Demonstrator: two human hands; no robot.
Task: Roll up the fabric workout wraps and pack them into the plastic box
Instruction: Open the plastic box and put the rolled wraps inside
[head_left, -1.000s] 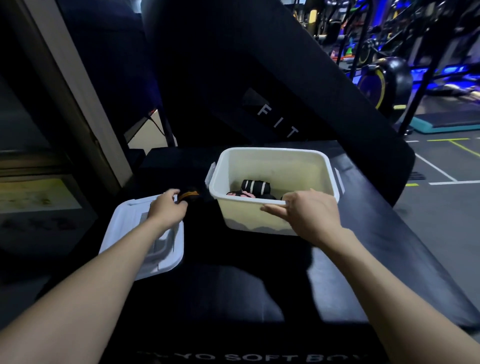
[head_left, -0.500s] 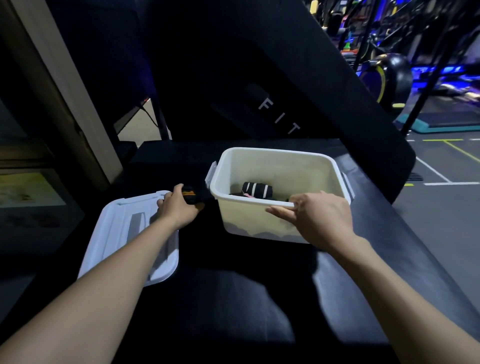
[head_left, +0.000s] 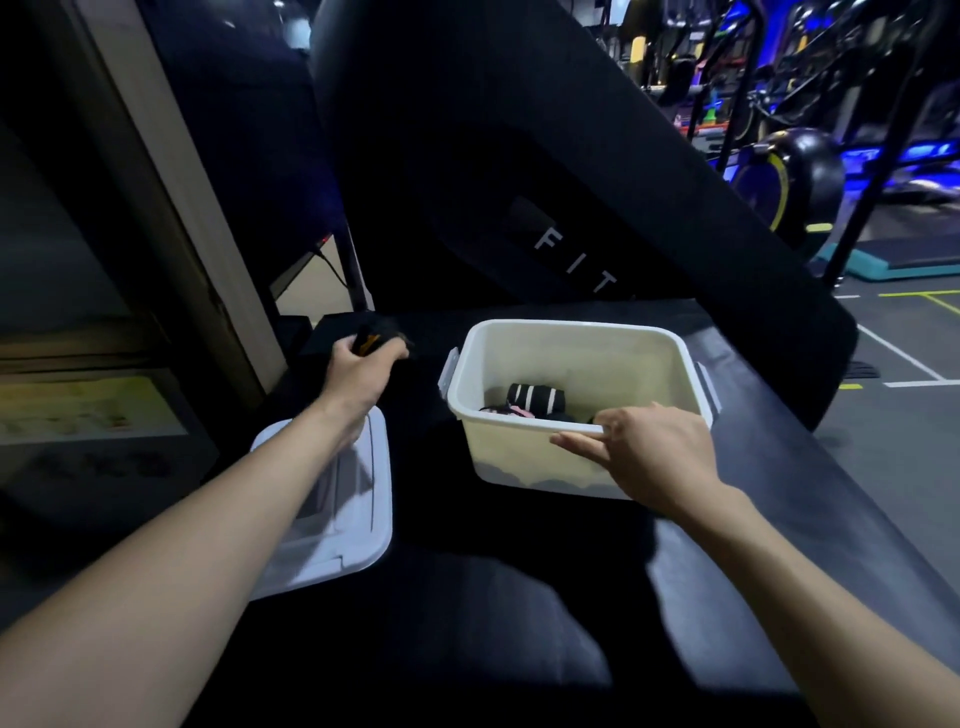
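Observation:
A white plastic box stands on a black padded bench. Inside it lies a rolled black wrap with white stripes, beside something pink and black. My right hand grips the box's near rim, thumb along the outside wall. My left hand is raised to the left of the box and holds a black wrap with an orange patch, its fingers curled round it.
The box's white lid lies flat on the bench under my left forearm. A large black slanted pad marked FIT rises behind the box. A wooden post stands at the left; gym machines and floor lie at the right.
My left hand has lifted the black and orange wrap up and away from the bench beside the box. My right hand keeps its hold on the box rim.

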